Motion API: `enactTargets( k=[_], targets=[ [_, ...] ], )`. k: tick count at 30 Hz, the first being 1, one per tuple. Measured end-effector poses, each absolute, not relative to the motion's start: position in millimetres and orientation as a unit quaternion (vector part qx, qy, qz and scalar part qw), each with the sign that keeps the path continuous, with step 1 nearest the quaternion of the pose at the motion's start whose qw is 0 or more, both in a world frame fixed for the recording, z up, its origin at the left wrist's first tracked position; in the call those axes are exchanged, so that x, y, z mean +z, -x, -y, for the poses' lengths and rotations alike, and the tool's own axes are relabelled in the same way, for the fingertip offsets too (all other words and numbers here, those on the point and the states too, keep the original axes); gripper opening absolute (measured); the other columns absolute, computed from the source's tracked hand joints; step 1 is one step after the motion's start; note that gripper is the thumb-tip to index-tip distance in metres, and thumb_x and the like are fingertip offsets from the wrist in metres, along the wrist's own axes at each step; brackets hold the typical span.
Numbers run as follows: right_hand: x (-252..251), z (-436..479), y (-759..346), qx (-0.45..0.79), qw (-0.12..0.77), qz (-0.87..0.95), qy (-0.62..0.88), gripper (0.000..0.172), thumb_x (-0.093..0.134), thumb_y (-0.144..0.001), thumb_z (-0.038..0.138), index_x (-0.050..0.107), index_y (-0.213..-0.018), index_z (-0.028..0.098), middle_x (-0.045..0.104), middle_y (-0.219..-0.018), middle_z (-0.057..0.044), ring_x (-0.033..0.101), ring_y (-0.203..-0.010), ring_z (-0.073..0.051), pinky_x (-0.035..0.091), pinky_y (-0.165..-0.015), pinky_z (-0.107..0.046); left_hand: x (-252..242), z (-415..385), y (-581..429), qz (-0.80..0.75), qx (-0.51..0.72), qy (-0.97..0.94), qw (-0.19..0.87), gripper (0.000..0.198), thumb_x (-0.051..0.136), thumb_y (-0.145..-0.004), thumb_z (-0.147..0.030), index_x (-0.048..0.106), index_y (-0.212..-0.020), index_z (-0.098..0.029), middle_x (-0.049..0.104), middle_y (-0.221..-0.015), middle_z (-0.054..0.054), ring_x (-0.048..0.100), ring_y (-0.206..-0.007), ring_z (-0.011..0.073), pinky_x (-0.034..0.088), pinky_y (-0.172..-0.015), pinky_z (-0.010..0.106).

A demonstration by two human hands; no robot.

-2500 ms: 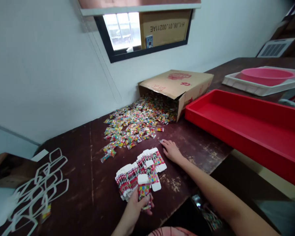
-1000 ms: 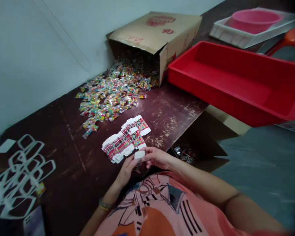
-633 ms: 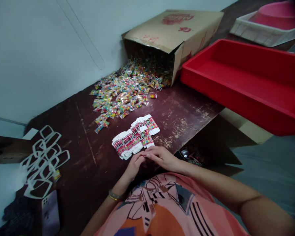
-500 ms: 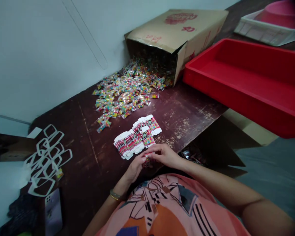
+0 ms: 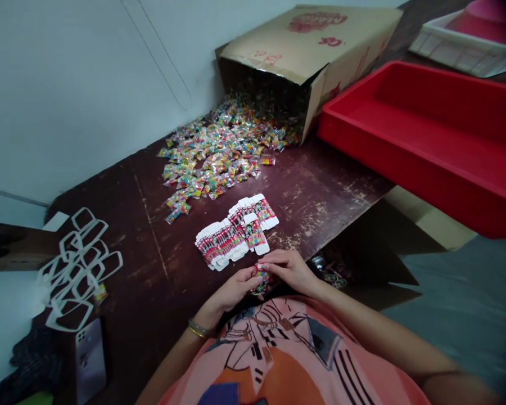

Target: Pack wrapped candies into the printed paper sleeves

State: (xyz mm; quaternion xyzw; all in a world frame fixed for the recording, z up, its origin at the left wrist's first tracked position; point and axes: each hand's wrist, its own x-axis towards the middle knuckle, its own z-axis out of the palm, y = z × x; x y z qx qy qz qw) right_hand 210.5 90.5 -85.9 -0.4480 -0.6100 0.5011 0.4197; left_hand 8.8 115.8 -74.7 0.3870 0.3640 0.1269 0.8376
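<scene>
Close to my body at the table's front edge, a small red printed candy box (image 5: 260, 280) is held between both hands. My left hand (image 5: 236, 288) grips it from the left, thumb lying across its face. From the right, the fingers of my right hand (image 5: 289, 271) are closed at its upper end. Just beyond my hands lies an overlapping row of flattened candy boxes (image 5: 223, 244), red with white flaps. One flat box (image 5: 255, 233) lies loose on top of the row's near side. Past them spreads a heap of small wrapped candies (image 5: 219, 152).
A cardboard carton (image 5: 316, 42) lies on its side, candies spilling from its mouth. To the right a red tray (image 5: 362, 138) juts past the table edge. White loop-shaped bands (image 5: 88, 256), a phone (image 5: 90, 360) and dark cloth (image 5: 34, 360) lie at left. Behind stands a white crate (image 5: 451, 50).
My hands have shifted slightly right and apart, so more of the small box's printed face shows between them. The view has tilted a little; the flat boxes lie as before.
</scene>
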Motion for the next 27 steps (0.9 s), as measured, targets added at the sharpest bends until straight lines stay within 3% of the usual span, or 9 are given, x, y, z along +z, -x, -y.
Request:
enactTargets(
  k=[4,8,11,15,17,19,21,24,27],
  targets=[
    [-84,-86,-201,0.394,0.446,0.681,0.427,0.03,0.056,-0.089,0.031,0.065,-0.117,0.024,0.069,-0.107,-0.009,0.059,-0.096,-0.02,0.047,-0.085,-0.037,-67,-120,-11,-0.339,0.124,-0.337,0.87,0.041,0.063,-0.082,-0.037,0.058,-0.116,-0.015,0.064,-0.093,0.01,0.061,-0.08,0.0202,0.051,-0.062,0.03],
    [-69,-86,-223,0.428,0.42,0.635,0.487,0.025,0.053,-0.091,0.032,0.069,-0.109,0.025,0.072,-0.1,-0.006,0.061,-0.087,-0.018,0.049,-0.08,-0.032,-67,-114,-29,-0.346,0.16,-0.33,0.864,0.046,0.056,-0.084,-0.045,0.057,-0.12,-0.017,0.064,-0.107,0.013,0.062,-0.087,0.0231,0.051,-0.068,0.035],
    [-56,-89,-275,0.443,0.357,0.614,0.548,0.028,0.049,-0.092,0.036,0.071,-0.105,0.024,0.071,-0.1,-0.006,0.063,-0.089,-0.019,0.049,-0.081,-0.031,-66,-118,-29,-0.372,0.18,-0.425,0.805,0.045,0.06,-0.082,-0.044,0.059,-0.12,-0.019,0.06,-0.118,0.012,0.058,-0.101,0.0225,0.046,-0.086,0.035],
    [-62,-97,-311,0.314,0.234,0.661,0.64,0.026,0.055,-0.087,0.039,0.074,-0.093,0.022,0.07,-0.101,-0.009,0.061,-0.094,-0.025,0.045,-0.085,-0.036,-68,-132,-4,-0.469,0.222,-0.458,0.722,0.038,0.061,-0.081,-0.042,0.063,-0.11,-0.017,0.064,-0.104,0.01,0.06,-0.091,0.0191,0.047,-0.077,0.03],
    [-76,-106,-286,0.271,0.22,0.674,0.651,0.028,0.056,-0.086,0.038,0.07,-0.104,0.021,0.069,-0.102,-0.01,0.059,-0.093,-0.025,0.044,-0.084,-0.037,-72,-137,7,-0.506,0.243,-0.433,0.705,0.036,0.059,-0.081,-0.043,0.063,-0.105,-0.017,0.064,-0.098,0.009,0.06,-0.084,0.0174,0.047,-0.072,0.028],
    [-91,-117,-243,0.264,0.231,0.678,0.646,0.047,0.06,-0.084,0.039,0.055,-0.127,0.02,0.067,-0.105,-0.011,0.059,-0.091,-0.024,0.044,-0.081,-0.036,-76,-138,11,-0.521,0.249,-0.427,0.696,0.035,0.06,-0.08,-0.043,0.063,-0.103,-0.017,0.064,-0.095,0.008,0.06,-0.082,0.0166,0.046,-0.07,0.027],
    [-105,-130,-202,0.222,0.237,0.689,0.648,0.061,0.065,-0.08,0.036,0.046,-0.134,0.018,0.064,-0.111,-0.014,0.055,-0.096,-0.028,0.041,-0.084,-0.039,-79,-135,12,-0.521,0.245,-0.437,0.691,0.035,0.062,-0.078,-0.043,0.064,-0.102,-0.017,0.064,-0.094,0.007,0.06,-0.081,0.0163,0.046,-0.07,0.027],
    [-116,-140,-176,0.24,0.286,0.669,0.643,0.042,0.059,-0.083,0.025,0.054,-0.124,0.019,0.065,-0.106,-0.011,0.055,-0.094,-0.025,0.038,-0.086,-0.04,-80,-129,12,-0.533,0.253,-0.453,0.668,0.035,0.063,-0.077,-0.041,0.064,-0.101,-0.016,0.065,-0.092,0.007,0.06,-0.08,0.0164,0.046,-0.069,0.027],
    [-114,-133,-183,0.363,0.384,0.592,0.609,0.025,0.052,-0.087,0.025,0.058,-0.111,0.02,0.066,-0.096,-0.006,0.057,-0.084,-0.02,0.042,-0.081,-0.036,-74,-125,10,-0.564,0.301,-0.44,0.631,0.039,0.067,-0.075,-0.039,0.063,-0.105,-0.015,0.066,-0.098,0.009,0.06,-0.084,0.0182,0.047,-0.073,0.028]
  ],
)
